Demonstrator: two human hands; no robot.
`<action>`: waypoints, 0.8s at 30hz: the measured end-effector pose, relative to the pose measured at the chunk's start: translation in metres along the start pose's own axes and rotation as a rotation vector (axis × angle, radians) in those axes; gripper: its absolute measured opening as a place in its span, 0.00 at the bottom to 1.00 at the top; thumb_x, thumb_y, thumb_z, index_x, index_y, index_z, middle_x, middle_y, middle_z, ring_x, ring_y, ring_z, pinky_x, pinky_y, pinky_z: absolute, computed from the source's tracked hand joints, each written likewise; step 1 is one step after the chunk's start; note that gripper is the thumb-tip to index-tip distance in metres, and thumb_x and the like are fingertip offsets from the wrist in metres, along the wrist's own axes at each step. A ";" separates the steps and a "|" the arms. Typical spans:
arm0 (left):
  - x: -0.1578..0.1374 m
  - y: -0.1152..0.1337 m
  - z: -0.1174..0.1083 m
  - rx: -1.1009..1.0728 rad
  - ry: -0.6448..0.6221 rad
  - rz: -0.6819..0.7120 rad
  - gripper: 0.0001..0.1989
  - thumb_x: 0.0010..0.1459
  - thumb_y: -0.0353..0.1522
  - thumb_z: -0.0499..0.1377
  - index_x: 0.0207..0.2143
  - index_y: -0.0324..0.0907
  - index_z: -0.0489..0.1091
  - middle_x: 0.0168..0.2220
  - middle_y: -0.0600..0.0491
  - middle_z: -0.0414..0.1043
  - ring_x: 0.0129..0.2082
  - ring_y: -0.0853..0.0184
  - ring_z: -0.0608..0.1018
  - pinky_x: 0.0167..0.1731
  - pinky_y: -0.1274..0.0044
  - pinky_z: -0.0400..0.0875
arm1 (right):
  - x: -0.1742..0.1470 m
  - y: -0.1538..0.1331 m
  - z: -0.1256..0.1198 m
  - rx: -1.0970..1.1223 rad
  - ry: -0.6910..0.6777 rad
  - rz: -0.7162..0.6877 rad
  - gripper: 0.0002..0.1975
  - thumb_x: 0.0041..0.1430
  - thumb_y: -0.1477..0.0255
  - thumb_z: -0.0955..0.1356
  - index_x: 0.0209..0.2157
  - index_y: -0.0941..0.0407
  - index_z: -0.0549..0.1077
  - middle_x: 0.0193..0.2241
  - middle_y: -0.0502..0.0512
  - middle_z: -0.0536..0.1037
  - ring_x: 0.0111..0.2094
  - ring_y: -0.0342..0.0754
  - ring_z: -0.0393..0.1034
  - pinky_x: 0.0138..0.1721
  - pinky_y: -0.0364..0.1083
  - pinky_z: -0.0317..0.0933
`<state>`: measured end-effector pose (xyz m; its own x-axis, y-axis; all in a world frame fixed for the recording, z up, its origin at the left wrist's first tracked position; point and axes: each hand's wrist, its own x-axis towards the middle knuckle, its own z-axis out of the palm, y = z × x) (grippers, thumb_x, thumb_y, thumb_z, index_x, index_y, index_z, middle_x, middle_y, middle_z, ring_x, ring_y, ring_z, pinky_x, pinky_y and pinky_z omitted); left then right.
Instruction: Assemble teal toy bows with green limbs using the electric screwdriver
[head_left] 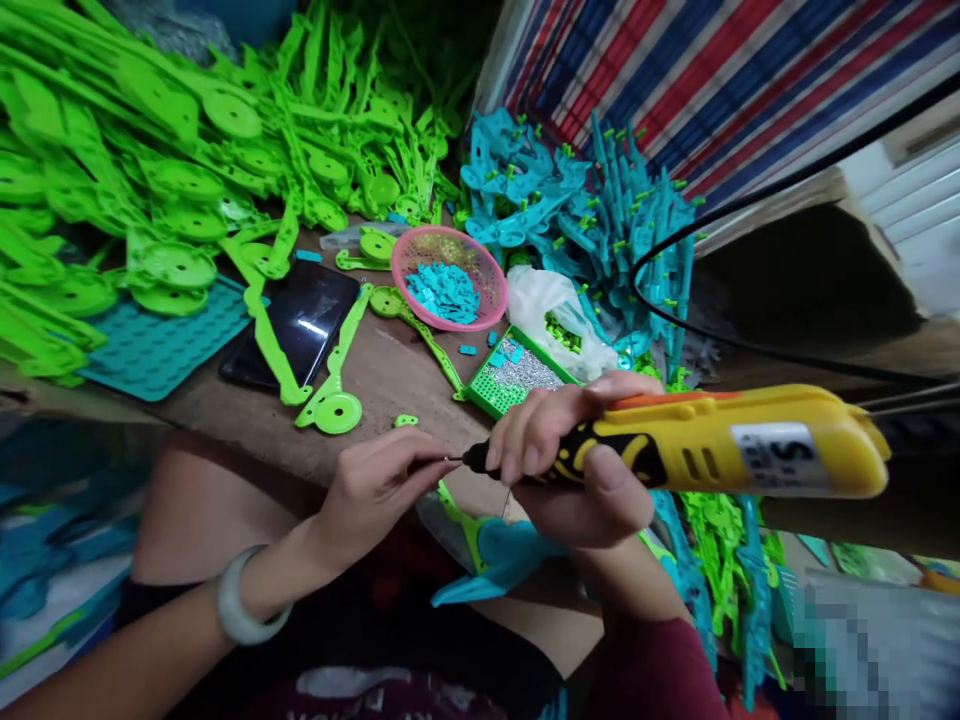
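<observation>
My right hand [570,460] is wrapped round a yellow and black electric screwdriver [720,440], held level with its bit pointing left. At the tip of the bit, my left hand [386,475] pinches what looks like a tiny screw [449,459], mostly hidden by the fingers. Below the screwdriver, a blue plastic part [502,560] and a green arm-shaped part [465,525] lie over my lap. Just beyond the hands stands a green perforated tray [491,390] of small silver screws, with a few blue pieces on top.
A pink basket [487,265] holds small blue pieces. Green parts [180,180] are heaped at left, blue parts [525,190] at back. A phone [300,320], loose green arms [337,410] and a white plastic bag [544,300] lie on the table. A black cable [697,225] hangs at right.
</observation>
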<state>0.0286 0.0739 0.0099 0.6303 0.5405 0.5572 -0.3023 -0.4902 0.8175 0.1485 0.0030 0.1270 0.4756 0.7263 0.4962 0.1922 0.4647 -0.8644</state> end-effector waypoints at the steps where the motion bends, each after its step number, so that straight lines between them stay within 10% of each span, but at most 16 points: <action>1: 0.008 -0.004 0.005 0.044 -0.038 0.016 0.03 0.66 0.28 0.59 0.37 0.38 0.72 0.31 0.53 0.76 0.31 0.72 0.78 0.31 0.81 0.71 | 0.003 -0.003 -0.003 -0.032 0.033 -0.026 0.10 0.60 0.66 0.66 0.42 0.48 0.62 0.18 0.40 0.67 0.14 0.42 0.62 0.14 0.42 0.63; 7: 0.077 -0.037 0.074 0.372 -0.525 0.284 0.09 0.67 0.34 0.57 0.42 0.38 0.74 0.41 0.48 0.79 0.43 0.65 0.79 0.44 0.74 0.70 | 0.027 -0.009 -0.053 -0.362 0.459 -0.201 0.11 0.59 0.69 0.68 0.41 0.48 0.62 0.20 0.39 0.62 0.17 0.40 0.63 0.21 0.42 0.64; 11: 0.090 -0.050 0.099 0.435 -0.726 0.430 0.14 0.63 0.40 0.62 0.41 0.37 0.76 0.46 0.44 0.79 0.54 0.58 0.76 0.59 0.63 0.62 | 0.020 0.005 -0.099 -0.456 0.481 -0.081 0.20 0.55 0.69 0.72 0.46 0.49 0.61 0.27 0.40 0.69 0.21 0.40 0.70 0.28 0.45 0.69; 15: 0.069 -0.041 0.073 0.624 -0.667 0.465 0.19 0.66 0.36 0.58 0.49 0.26 0.73 0.54 0.30 0.73 0.63 0.46 0.67 0.63 0.51 0.54 | 0.000 0.041 -0.118 -0.404 0.450 0.039 0.21 0.57 0.64 0.71 0.49 0.51 0.61 0.25 0.40 0.69 0.20 0.40 0.69 0.25 0.43 0.68; 24: -0.049 0.017 0.002 0.378 -0.640 0.536 0.19 0.67 0.26 0.49 0.56 0.35 0.71 0.60 0.45 0.70 0.63 0.57 0.68 0.67 0.62 0.53 | -0.002 0.108 -0.120 -0.309 0.426 0.002 0.21 0.56 0.64 0.70 0.48 0.51 0.60 0.21 0.38 0.68 0.17 0.40 0.67 0.22 0.43 0.65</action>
<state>-0.0060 0.0375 -0.0040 0.7827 -0.2508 0.5696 -0.4861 -0.8179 0.3078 0.2716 -0.0087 0.0228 0.7709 0.4264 0.4732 0.4048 0.2456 -0.8808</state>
